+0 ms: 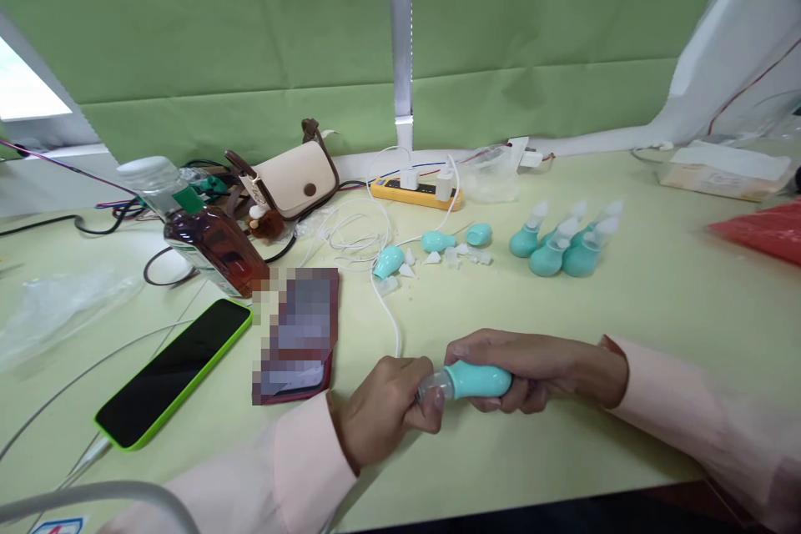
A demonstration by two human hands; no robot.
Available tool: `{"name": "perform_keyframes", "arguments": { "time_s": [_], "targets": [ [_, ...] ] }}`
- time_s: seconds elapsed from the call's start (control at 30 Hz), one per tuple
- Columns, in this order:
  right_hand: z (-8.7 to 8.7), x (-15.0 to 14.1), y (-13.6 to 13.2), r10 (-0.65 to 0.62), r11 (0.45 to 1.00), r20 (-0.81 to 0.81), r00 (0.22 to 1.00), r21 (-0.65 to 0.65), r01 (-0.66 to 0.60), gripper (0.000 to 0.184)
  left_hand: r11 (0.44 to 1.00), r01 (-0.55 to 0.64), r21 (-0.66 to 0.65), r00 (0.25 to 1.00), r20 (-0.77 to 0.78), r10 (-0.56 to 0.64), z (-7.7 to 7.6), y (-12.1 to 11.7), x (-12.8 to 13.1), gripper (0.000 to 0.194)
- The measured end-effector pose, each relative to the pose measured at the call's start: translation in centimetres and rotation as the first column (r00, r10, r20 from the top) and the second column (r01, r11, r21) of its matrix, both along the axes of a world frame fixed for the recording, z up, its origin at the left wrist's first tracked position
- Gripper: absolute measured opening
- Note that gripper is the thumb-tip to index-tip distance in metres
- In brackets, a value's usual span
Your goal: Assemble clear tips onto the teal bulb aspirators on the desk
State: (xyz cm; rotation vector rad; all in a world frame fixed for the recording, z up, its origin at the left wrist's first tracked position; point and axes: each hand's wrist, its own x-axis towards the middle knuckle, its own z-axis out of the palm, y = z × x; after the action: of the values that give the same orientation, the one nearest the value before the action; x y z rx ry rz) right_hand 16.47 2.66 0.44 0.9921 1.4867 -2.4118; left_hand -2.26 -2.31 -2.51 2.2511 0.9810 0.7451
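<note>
Near the front edge of the table, a teal bulb syringe (pixel 481 380) lies sideways between my two hands. My right hand (pixel 519 371) is wrapped around its bulb from the right. On the other side, my left hand (pixel 397 400) pinches the clear plastic nozzle (pixel 436 386), whose far end is hidden by the fingers. Beyond them lie loose teal bulbs, one of them a tilted bulb (pixel 389 262), with small clear and white plastic pieces (pixel 431 258) scattered around. To the right, several bulb syringes with nozzles fitted, including a front one (pixel 546 257), stand upright in a cluster.
Left of my hands are a red-cased phone (pixel 300 342) and a green-cased phone (pixel 175 371). A tilted bottle of brown drink (pixel 213 246) and a cream handbag (pixel 297 179) stand behind. White cable coils run toward a yellow power strip (pixel 391 192). A red bag (pixel 763 232) lies far right.
</note>
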Motion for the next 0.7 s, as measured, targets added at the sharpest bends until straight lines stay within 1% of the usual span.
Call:
{"name": "perform_keyframes", "arguments": {
  "time_s": [0.07,0.1,0.13,0.17,0.2,0.23,0.27,0.3,0.33,0.37,0.4,0.43,0.47,0.5,0.53,0.57,0.6,0.63,0.7],
  "targets": [
    [0.1,-0.2,-0.2,0.033,0.999,0.022,0.999,-0.035,-0.032,0.036,0.999,0.016,-0.029,0.999,0.046,-0.015,0.0,0.1,-0.1,0.02],
    [0.2,-0.2,-0.4,0.033,0.999,0.021,0.999,-0.001,-0.033,0.037,0.998,0.01,-0.063,0.997,0.082,-0.005,0.0,0.2,-0.1,0.021],
    [0.2,-0.2,-0.6,0.012,0.996,0.016,1.0,0.087,-0.013,0.037,0.995,-0.006,-0.103,0.993,0.12,0.019,0.0,0.2,-0.1,0.021],
    [0.1,-0.2,-0.9,-0.039,0.969,0.007,0.999,0.243,0.036,0.037,0.989,-0.031,-0.144,0.987,0.152,0.053,-0.1,0.3,-0.1,0.023],
    [-0.1,-0.2,-1.2,-0.104,0.888,-0.012,0.995,0.449,0.098,0.036,0.982,-0.059,-0.179,0.981,0.174,0.091,-0.1,0.4,0.0,0.025],
    [-0.3,-0.1,-1.5,-0.154,0.731,-0.046,0.987,0.667,0.145,0.036,0.975,-0.084,-0.207,0.974,0.189,0.124,-0.2,0.4,0.1,0.028],
    [-0.6,0.0,-1.8,-0.163,0.514,-0.079,0.983,0.844,0.153,0.037,0.968,-0.103,-0.228,0.968,0.199,0.15,-0.3,0.5,0.2,0.031],
    [-0.9,0.0,-2.0,-0.134,0.272,-0.096,0.986,0.953,0.13,0.037,0.961,-0.11,-0.254,0.964,0.209,0.166,-0.4,0.5,0.4,0.034],
    [-1.3,0.1,-2.0,-0.079,0.054,-0.086,0.993,0.994,0.09,0.036,0.954,-0.112,-0.279,0.96,0.217,0.176,-0.5,0.5,0.5,0.036],
    [-1.6,0.1,-2.1,-0.02,-0.11,-0.051,0.998,0.993,0.049,0.033,0.947,-0.111,-0.3,0.958,0.222,0.183,-0.5,0.5,0.6,0.037],
    [-1.9,0.2,-2.1,0.024,-0.208,-0.009,1.0,0.978,0.014,0.029,0.943,-0.111,-0.314,0.956,0.224,0.188,-0.5,0.4,0.6,0.038],
    [-2.0,0.1,-2.0,0.041,-0.248,0.023,0.999,0.969,-0.012,0.027,0.94,-0.115,-0.321,0.955,0.226,0.194,-0.5,0.4,0.6,0.039],
    [-2.0,0.1,-2.0,0.031,-0.234,0.044,0.999,0.972,-0.036,0.026,0.939,-0.123,-0.321,0.953,0.226,0.202,-0.5,0.4,0.6,0.04],
    [-1.9,0.1,-2.1,0.008,-0.175,0.053,0.999,0.983,-0.051,0.026,0.939,-0.133,-0.317,0.951,0.226,0.211,-0.4,0.4,0.6,0.04],
    [-1.7,0.0,-2.2,-0.018,-0.081,0.057,0.998,0.995,-0.058,0.026,0.94,-0.144,-0.31,0.949,0.225,0.219,-0.4,0.3,0.5,0.041],
    [-1.5,-0.1,-2.3,-0.048,0.028,0.056,0.997,0.998,-0.055,0.027,0.941,-0.153,-0.302,0.948,0.223,0.226,-0.3,0.3,0.5,0.041],
    [-1.3,-0.1,-2.5,-0.077,0.136,0.051,0.996,0.99,-0.04,0.028,0.942,-0.16,-0.294,0.948,0.22,0.23,-0.2,0.3,0.5,0.041],
    [-1.1,-0.2,-2.6,-0.104,0.231,0.038,0.994,0.973,-0.013,0.03,0.943,-0.165,-0.288,0.949,0.215,0.231,-0.2,0.3,0.4,0.04],
    [-0.9,-0.3,-2.7,-0.152,0.373,-0.015,0.988,0.925,0.072,0.033,0.947,-0.175,-0.27,0.949,0.209,0.235,-0.1,0.3,0.4,0.04]
  ]
}}
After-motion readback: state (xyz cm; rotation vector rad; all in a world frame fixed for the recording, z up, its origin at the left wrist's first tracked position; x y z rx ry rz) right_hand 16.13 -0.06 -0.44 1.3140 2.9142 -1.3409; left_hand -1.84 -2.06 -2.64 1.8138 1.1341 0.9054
